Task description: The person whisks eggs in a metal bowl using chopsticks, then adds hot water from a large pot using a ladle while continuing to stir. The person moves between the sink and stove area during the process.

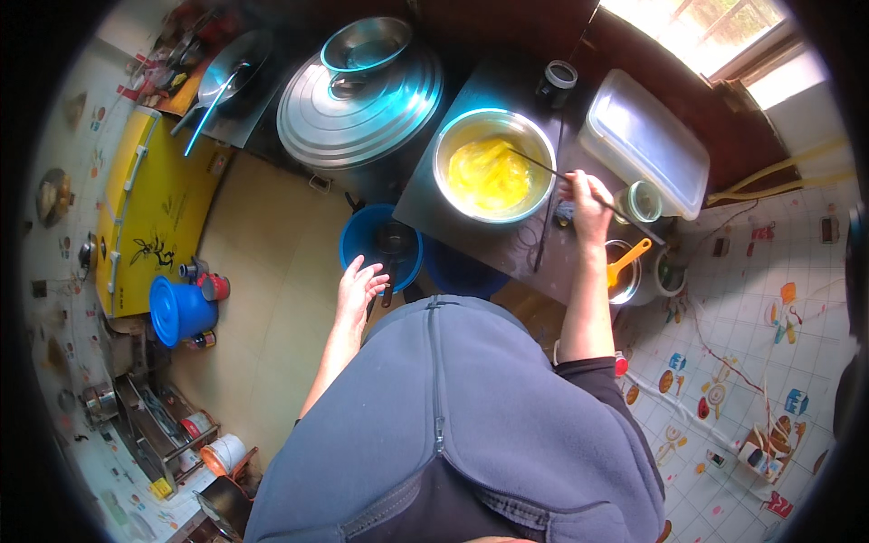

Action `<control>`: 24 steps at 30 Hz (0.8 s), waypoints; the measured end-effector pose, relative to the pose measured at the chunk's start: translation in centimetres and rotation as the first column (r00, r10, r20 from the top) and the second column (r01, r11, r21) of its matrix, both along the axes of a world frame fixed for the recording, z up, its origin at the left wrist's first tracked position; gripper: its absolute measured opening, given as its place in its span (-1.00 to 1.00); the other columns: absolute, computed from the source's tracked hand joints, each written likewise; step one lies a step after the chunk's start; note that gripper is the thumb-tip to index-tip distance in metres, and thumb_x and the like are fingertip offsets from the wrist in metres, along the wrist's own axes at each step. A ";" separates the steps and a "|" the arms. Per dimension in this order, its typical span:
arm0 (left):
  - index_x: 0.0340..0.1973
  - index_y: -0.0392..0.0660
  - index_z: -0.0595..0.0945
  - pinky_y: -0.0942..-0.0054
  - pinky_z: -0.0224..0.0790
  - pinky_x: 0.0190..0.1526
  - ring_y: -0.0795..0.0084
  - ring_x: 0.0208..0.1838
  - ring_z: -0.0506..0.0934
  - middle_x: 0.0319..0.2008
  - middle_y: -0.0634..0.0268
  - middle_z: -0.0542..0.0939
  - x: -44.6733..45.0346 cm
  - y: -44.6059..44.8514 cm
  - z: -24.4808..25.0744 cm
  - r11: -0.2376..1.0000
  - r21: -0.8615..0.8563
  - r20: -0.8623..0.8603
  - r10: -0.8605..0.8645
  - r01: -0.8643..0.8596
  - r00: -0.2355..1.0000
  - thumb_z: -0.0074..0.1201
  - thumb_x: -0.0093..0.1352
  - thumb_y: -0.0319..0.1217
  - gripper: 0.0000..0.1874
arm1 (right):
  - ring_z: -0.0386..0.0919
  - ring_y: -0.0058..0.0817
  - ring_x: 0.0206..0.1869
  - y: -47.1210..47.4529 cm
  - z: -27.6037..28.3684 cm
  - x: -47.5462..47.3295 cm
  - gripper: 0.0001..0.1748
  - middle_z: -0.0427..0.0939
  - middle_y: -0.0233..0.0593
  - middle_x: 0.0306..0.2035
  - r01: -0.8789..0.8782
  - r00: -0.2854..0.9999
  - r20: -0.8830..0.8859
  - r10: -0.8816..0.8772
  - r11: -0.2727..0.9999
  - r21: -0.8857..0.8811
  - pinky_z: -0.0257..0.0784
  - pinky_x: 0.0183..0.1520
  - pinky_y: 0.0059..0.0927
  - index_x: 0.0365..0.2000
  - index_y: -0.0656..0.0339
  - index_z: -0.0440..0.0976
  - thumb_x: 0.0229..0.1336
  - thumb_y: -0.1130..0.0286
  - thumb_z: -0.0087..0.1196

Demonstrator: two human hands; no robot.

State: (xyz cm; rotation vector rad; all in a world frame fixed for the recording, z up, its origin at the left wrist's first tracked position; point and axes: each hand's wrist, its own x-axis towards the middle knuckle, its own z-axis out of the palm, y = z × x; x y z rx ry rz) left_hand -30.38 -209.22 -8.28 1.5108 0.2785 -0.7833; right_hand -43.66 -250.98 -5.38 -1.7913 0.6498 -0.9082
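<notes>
A metal bowl (445, 197) stands on the dark counter, and yellow liquid (485, 178), like beaten egg, swirls inside it. My right hand (589, 203) grips a dark chopstick (543, 165) whose far end dips into this liquid. Another dark thin stick (548, 224) lies on the counter between the bowl and my right forearm. My left hand (360, 288) holds nothing, its fingers spread. It hangs near the rim of a blue bucket (347, 234) on the floor, in which a dark ladle (392, 244) rests.
Left of the bowl, a large lidded pot (360, 129) carries a small metal basin (366, 44). A plastic container (648, 139), a glass jar (643, 201) and a cup with an orange-handled utensil (630, 261) line the counter's right side. A yellow chest freezer (159, 210) stands far left.
</notes>
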 end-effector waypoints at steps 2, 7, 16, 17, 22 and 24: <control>0.45 -0.25 0.08 0.43 0.54 -0.10 0.34 -0.09 0.63 0.13 -0.07 0.51 0.0 -0.4 0.4 1.000 -0.008 -0.011 0.013 -0.013 1.000 -0.04 0.52 -0.41 -0.34 | 0.60 -0.53 -0.49 0.4 -0.1 -1.5 -0.74 0.65 -0.21 -0.49 -0.128 0.985 -0.087 0.147 0.972 0.197 0.54 -0.34 -0.52 -0.32 0.36 0.62 0.35 0.36 0.06; 0.45 -0.25 0.08 0.42 0.54 -0.09 0.33 -0.08 0.63 0.13 -0.08 0.52 0.2 -0.6 0.4 1.000 -0.001 0.009 -0.001 0.001 1.000 -0.03 0.51 -0.40 -0.33 | 0.60 -0.54 -0.48 -0.5 -0.1 -1.7 -0.70 0.64 -0.22 -0.50 0.039 0.997 0.068 -0.047 0.993 0.113 0.54 -0.33 -0.53 -0.35 0.37 0.61 0.36 0.31 0.08; 0.45 -0.25 0.08 0.42 0.53 -0.06 0.32 -0.07 0.63 0.13 -0.09 0.52 0.5 -1.4 0.7 1.000 0.021 0.029 -0.022 0.022 0.999 -0.02 0.51 -0.38 -0.33 | 0.57 -0.53 -0.53 -0.2 0.7 -4.0 -0.74 0.62 -0.26 -0.56 -0.080 0.993 -0.071 0.094 0.979 0.189 0.50 -0.43 -0.53 -0.44 0.37 0.61 0.32 0.42 0.06; 0.45 -0.25 0.08 0.42 0.53 -0.06 0.32 -0.06 0.63 0.13 -0.09 0.52 0.6 -1.4 0.7 1.000 0.024 0.040 -0.018 0.017 0.999 -0.02 0.52 -0.38 -0.33 | 0.57 -0.54 -0.54 0.2 2.1 -4.0 -0.75 0.62 -0.26 -0.56 -0.136 0.975 -0.117 0.191 0.920 0.369 0.49 -0.44 -0.54 -0.45 0.36 0.60 0.30 0.43 0.08; 0.45 -0.25 0.08 0.41 0.53 -0.05 0.31 -0.05 0.63 0.14 -0.09 0.51 0.7 -1.8 0.9 0.999 0.031 0.030 -0.037 0.036 0.999 -0.03 0.52 -0.37 -0.34 | 0.54 -0.55 -0.59 -1.8 2.7 -5.6 -0.72 0.59 -0.29 -0.58 0.023 0.997 -0.081 -0.001 0.964 0.265 0.48 -0.50 -0.52 -0.45 0.33 0.61 0.32 0.38 0.05; 0.45 -0.25 0.09 0.41 0.53 -0.05 0.32 -0.06 0.63 0.15 -0.09 0.51 0.6 -1.7 0.6 0.998 0.046 0.033 -0.038 0.037 0.999 -0.03 0.52 -0.37 -0.34 | 0.54 -0.55 -0.58 -0.4 3.0 -4.9 -0.75 0.60 -0.28 -0.56 -0.078 0.985 -0.124 0.122 0.947 0.312 0.48 -0.49 -0.52 -0.42 0.35 0.62 0.31 0.37 0.10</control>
